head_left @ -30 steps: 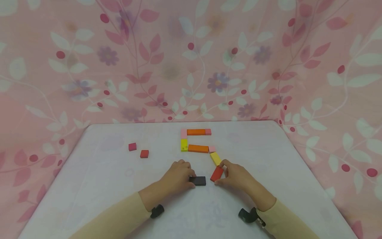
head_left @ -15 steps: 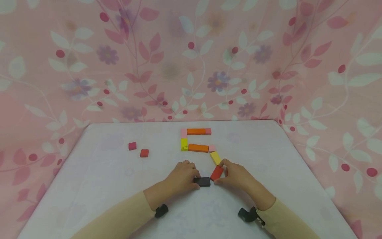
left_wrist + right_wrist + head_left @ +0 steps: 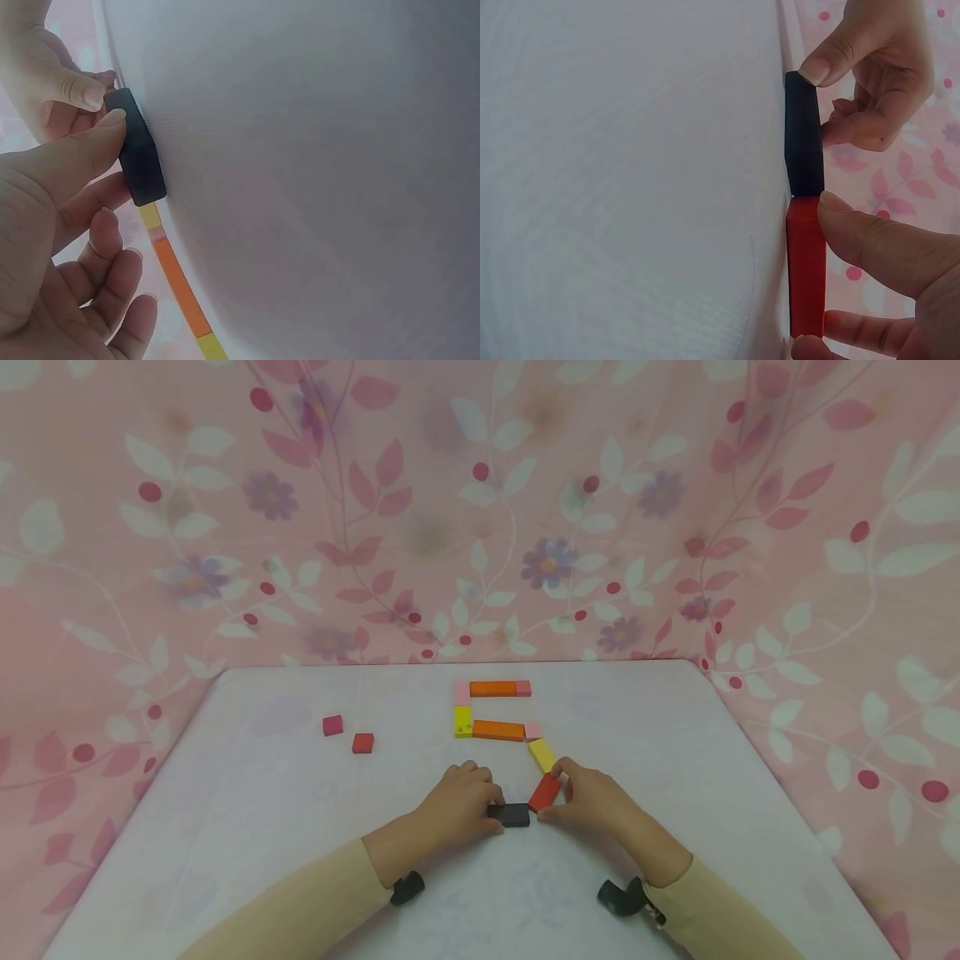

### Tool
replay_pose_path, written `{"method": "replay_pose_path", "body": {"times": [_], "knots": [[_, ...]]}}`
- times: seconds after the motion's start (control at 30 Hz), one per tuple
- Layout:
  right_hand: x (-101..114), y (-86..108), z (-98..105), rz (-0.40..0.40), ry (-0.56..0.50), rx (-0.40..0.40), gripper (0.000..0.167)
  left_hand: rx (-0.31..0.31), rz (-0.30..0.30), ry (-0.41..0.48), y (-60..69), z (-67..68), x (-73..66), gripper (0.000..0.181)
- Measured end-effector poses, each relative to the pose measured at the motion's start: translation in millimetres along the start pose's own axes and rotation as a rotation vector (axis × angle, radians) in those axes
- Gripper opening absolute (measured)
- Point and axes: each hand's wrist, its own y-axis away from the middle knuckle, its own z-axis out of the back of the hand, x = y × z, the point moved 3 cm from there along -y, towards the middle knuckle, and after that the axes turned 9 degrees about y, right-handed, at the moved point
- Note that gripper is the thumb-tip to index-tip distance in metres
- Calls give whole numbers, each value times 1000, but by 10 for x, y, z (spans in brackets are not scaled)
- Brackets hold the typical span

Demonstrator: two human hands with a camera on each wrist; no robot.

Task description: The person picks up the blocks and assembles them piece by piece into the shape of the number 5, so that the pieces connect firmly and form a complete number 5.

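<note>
My left hand (image 3: 459, 803) pinches a black block (image 3: 512, 815) between thumb and finger, flat on the table; its other fingers curl loosely in the left wrist view. A red block (image 3: 545, 792) lies slanted beside it, its lower end touching the black block's right end. My right hand (image 3: 600, 793) holds the red block between thumb and index finger, as the right wrist view shows. Above the red block a yellow block (image 3: 541, 756) slants up to a small pink block (image 3: 532, 732). An orange block (image 3: 498, 730) runs left from there.
A bright yellow block (image 3: 462, 722), a pink block (image 3: 462, 693), an upper orange block (image 3: 492, 689) and another pink block (image 3: 523, 688) continue the line. Two loose cubes, one magenta (image 3: 332, 725) and one red (image 3: 363, 743), lie at left on the white table (image 3: 262, 810).
My left hand has slid the black block rightward until it meets the red block's lower end. My right hand has stayed on the red block.
</note>
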Motion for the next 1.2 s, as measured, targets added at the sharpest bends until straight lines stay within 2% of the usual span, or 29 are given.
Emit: {"method": "replay_pose_path", "body": {"times": [0.47, 1.2], "knots": [[0, -9, -8, -9, -2, 9, 60, -4, -9, 3, 6, 9, -4, 34], [17, 1, 0, -8, 7, 7, 59, -3, 9, 0, -6, -8, -6, 33]]}}
